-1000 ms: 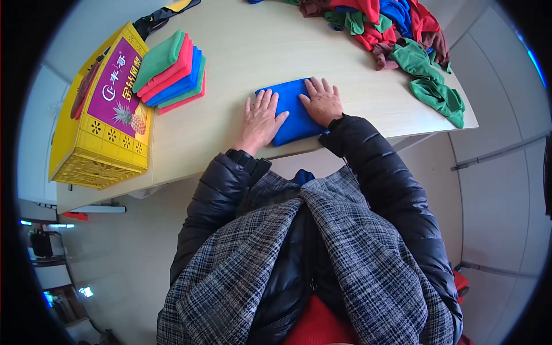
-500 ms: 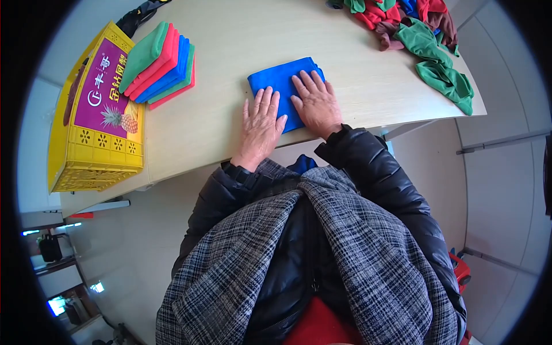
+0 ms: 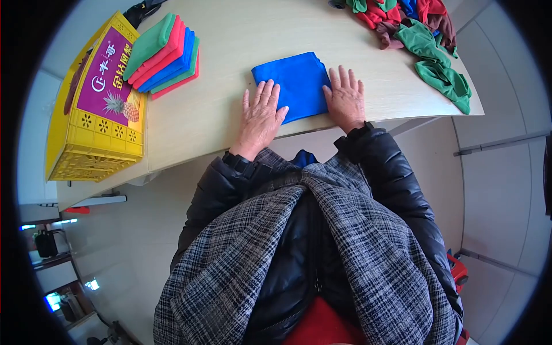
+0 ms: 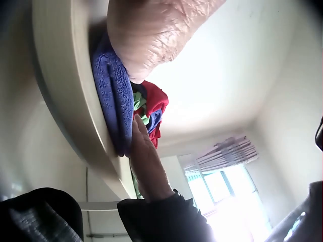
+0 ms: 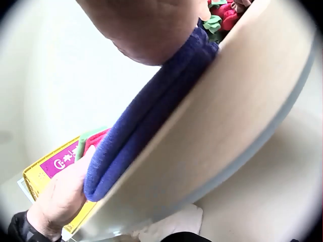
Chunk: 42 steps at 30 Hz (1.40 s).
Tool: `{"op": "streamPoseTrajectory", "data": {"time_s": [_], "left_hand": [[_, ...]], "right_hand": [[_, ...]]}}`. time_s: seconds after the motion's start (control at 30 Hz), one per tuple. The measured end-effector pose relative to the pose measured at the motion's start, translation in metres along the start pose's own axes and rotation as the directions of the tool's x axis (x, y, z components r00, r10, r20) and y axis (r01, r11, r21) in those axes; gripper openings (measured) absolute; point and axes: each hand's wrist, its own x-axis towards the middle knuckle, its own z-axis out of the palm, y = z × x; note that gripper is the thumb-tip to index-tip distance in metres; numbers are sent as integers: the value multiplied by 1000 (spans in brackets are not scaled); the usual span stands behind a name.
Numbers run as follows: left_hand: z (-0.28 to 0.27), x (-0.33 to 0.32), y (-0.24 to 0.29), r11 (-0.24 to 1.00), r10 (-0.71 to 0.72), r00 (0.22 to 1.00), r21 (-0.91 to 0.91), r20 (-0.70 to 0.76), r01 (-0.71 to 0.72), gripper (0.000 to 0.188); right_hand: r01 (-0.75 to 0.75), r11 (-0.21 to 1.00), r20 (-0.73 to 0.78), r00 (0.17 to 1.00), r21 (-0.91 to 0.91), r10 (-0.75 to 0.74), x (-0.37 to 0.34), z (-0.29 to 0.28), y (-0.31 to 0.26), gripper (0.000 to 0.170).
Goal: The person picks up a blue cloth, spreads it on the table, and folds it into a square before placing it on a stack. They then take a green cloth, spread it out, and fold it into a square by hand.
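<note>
A blue towel (image 3: 299, 83), folded into a flat rectangle, lies near the front edge of the table. Its thick folded layers show from the side in the left wrist view, where the towel (image 4: 113, 98) looks fuzzy. My left hand (image 3: 260, 118) rests at the towel's left side, fingers straight and thumb over its near left part. At the opposite side, my right hand (image 3: 346, 99) lies with straight fingers along the towel's right edge. In the right wrist view the folded towel (image 5: 146, 116) stretches between both hands.
Folded green, red and blue towels (image 3: 164, 54) are stacked at the left, against a yellow crate (image 3: 103, 141) with a pineapple label. A loose heap of red, green, brown and blue cloths (image 3: 422, 43) covers the back right of the table (image 3: 224, 46).
My right hand has slid from on top of the blue towel to its right edge. The left hand stays at the left side. The whole head view has shifted somewhat.
</note>
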Motion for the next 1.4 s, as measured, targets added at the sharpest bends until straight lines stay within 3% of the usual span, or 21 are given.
{"op": "streamPoseTrajectory", "data": {"time_s": [0.07, 0.17, 0.2, 0.27, 0.4, 0.57, 0.83, 0.93, 0.97, 1.07, 1.1, 1.2, 1.33, 1.4], "left_hand": [[-2, -1, -4, 1000, 4, 1000, -24, -14, -4, 61], [-7, -3, -9, 995, -97, 989, -48, -116, 92, 59], [-5, -4, -8, 994, -100, 988, -47, -114, 95, 59], [-2, -7, -4, 996, -79, 994, -37, -79, 77, 58], [1, -16, 8, 996, -80, 997, -33, -12, 79, 58], [6, -16, 6, 989, -144, 987, -28, 71, 146, 59], [1, -16, 10, 991, -135, 988, -12, 77, 136, 59], [1, -15, 10, 992, -126, 990, -8, 62, 126, 57], [0, -15, 10, 992, -122, 991, -5, 58, 123, 57], [-9, -8, 9, 995, -87, 996, 48, 19, 86, 55], [-14, -4, 11, 995, -70, 997, 75, 6, 70, 55], [-13, 31, 32, 1000, -1, 996, -8, -88, 0, 52], [39, 74, 36, 990, 13, 990, -135, -143, -33, 54], [35, 76, 29, 997, 20, 992, -74, -121, -29, 58]], "right_hand": [[-13, 999, -5, 1000, -36, 13, 2, -12, -2, 56], [96, 979, -39, 995, 177, -90, 9, -22, -32, 56], [97, 979, -38, 995, 179, -92, 8, -21, -48, 56], [233, 926, -4, 970, 298, -242, 4, -21, -79, 58], [341, 889, 43, 928, 306, -370, -3, -4, -104, 60], [342, 902, 46, 929, 265, -366, 4, 6, -75, 61], [209, 964, 1, 977, 165, -212, 5, 10, -25, 60], [19, 981, 155, 987, 192, -50, 6, -4, -2, 60], [19, 982, 149, 988, 188, -47, 5, -5, 5, 60], [-11, 998, 70, 997, -64, 15, 3, -4, 22, 58], [-14, 997, 66, 998, -70, 18, 6, -7, 20, 58], [134, 981, -45, 991, 142, -129, 18, -7, -6, 56], [164, 940, -59, 986, 297, -154, 31, 39, -21, 53], [160, 940, -33, 987, 300, -158, 36, 34, -17, 53]]}}
